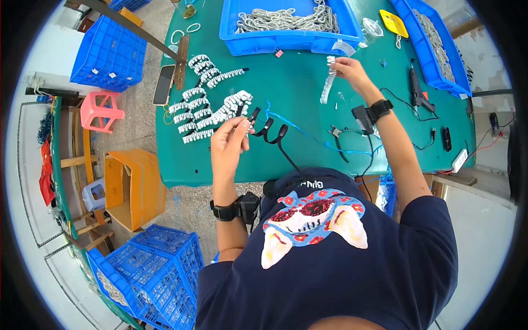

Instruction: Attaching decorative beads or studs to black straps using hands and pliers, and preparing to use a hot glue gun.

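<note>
Pink stool (pixel 114 113), yellow carton (pixel 146 187), phone (pixel 164 86)

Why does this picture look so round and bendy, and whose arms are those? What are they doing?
There's no robot here, just a person with bare hands. The picture comes from a wide fisheye camera on their head looking down, which is why straight edges bend.

The left hand holds a curly black strip. The right hand pinches a shiny, see-through strip. Both wrists wear black straps with little boxes.

On the green table lie rows of white-and-black pieces, a phone, and a dark glue gun. A blue tray holds silvery chains.
</note>
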A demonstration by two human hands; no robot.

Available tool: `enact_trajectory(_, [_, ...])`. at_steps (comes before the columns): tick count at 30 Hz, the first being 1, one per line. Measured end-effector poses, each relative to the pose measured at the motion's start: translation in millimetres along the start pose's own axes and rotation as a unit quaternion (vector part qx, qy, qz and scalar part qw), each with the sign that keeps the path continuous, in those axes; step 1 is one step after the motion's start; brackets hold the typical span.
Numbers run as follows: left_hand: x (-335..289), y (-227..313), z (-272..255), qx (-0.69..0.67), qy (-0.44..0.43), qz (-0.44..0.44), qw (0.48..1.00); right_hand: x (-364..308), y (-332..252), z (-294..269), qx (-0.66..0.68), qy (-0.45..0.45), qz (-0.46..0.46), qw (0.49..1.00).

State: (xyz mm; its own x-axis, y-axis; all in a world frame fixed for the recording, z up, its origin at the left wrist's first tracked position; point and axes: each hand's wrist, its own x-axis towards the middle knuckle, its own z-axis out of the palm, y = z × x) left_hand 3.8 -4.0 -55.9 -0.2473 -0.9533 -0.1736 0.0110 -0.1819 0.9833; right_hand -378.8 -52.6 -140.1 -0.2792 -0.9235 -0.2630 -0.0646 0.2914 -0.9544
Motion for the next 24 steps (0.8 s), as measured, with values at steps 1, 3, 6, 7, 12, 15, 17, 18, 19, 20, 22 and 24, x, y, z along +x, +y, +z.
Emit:
enact_trajectory(1, [1,0,1,-0.001,-0.01,0.004,1.0,-8,-16,-1,0.055,-0.021,-0.021,0.998])
enact_trajectory(3, [-1,4,5,-0.015,-0.004,-0.003,1.0,-24,-50,7,0.049,-0.072,-0.027,0.996])
enact_trajectory(6, [4,6,8,-0.023,-0.03,0.016,0.999,-56,-106,20,-0.048,-0.127,-0.047,0.99])
enact_trajectory(7, [4,10,10,-0.016,-0.05,0.014,0.999,-67,-118,30,-0.136,-0.135,-0.061,0.98])
enact_trajectory(12, [-1,16,14,-0.038,-0.099,0.032,0.994,-127,-170,83,-0.173,-0.291,-0.186,0.922])
enact_trajectory(15, [-2,15,19,-0.019,-0.108,0.066,0.992,-139,-185,99,-0.25,-0.39,-0.227,0.857])
enact_trajectory(17, [-5,17,21,-0.013,-0.118,0.061,0.991,-140,-184,104,-0.297,-0.377,-0.255,0.839])
enact_trajectory(18, [-7,18,21,-0.032,-0.124,0.071,0.989,-140,-187,106,-0.32,-0.357,-0.261,0.838])
enact_trajectory(19, [-9,19,21,-0.05,-0.129,0.082,0.987,-140,-188,106,-0.321,-0.362,-0.263,0.835])
enact_trajectory(20, [-11,20,21,-0.055,-0.132,0.084,0.986,-141,-188,104,-0.328,-0.345,-0.263,0.839])
enact_trajectory(22, [-15,26,21,-0.076,-0.125,0.074,0.986,-142,-185,102,-0.327,-0.327,-0.267,0.845])
enact_trajectory(24, [-16,26,21,-0.088,-0.125,0.064,0.986,-142,-184,102,-0.308,-0.332,-0.268,0.85])
